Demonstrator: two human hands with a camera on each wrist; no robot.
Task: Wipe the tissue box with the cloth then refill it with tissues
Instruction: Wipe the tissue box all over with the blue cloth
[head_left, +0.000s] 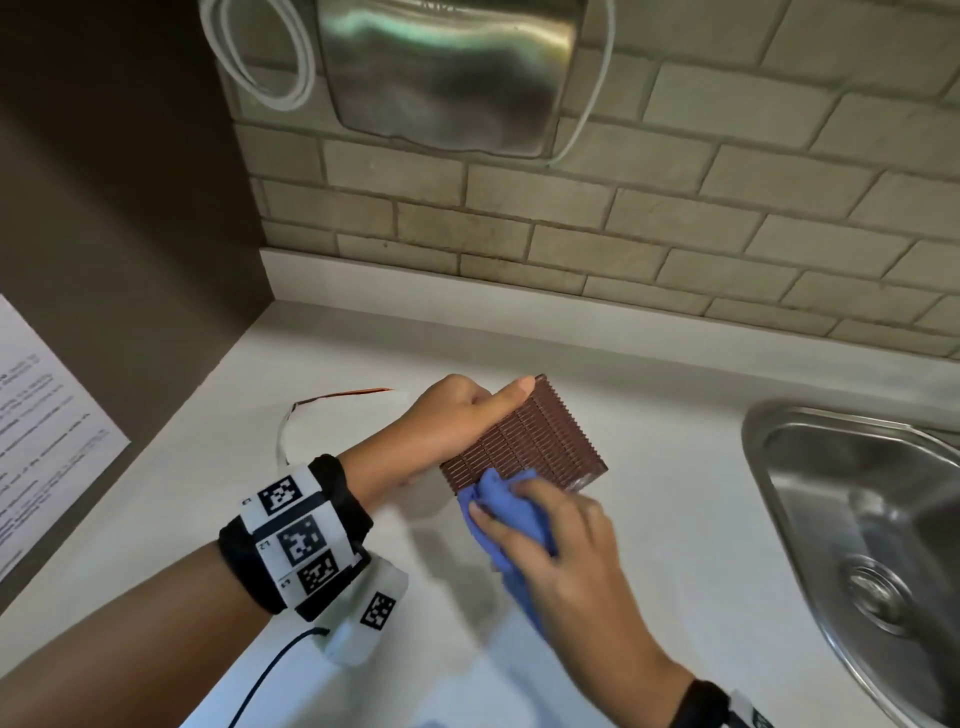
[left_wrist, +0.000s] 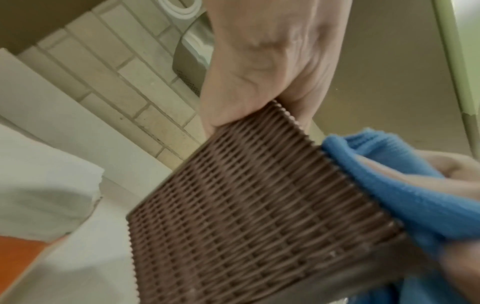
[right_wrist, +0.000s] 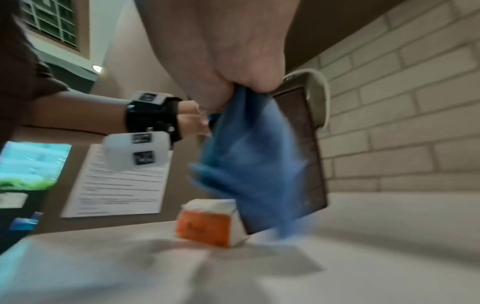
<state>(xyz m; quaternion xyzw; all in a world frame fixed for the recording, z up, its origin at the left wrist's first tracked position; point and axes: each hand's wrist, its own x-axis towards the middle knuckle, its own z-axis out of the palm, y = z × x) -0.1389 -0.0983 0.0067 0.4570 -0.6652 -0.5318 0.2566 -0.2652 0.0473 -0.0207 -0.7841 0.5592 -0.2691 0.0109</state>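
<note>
Both hands: you are working above the surface (head_left: 675, 467).
Left hand (head_left: 457, 415): gripping the tilted tissue box (head_left: 530, 441).
Right hand (head_left: 566, 540): fingers curled, pressing the cloth (head_left: 498, 504) against the box's near edge.

kitchenette or pantry, steel sink (head_left: 857, 525) in white counter (head_left: 649, 374), brick-tile wall (head_left: 675, 208), posted notice (head_left: 41, 431)

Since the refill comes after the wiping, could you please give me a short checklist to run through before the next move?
1. Left hand grips the tissue box: ok.
2. Right hand holds the cloth against the box: ok.
3. Box lifted and tilted off the counter: ok.
4. Tissue pack on the counter within reach: ok.
5. All faces wiped: cannot tell.
6. Box open for refilling: cannot tell.
</note>
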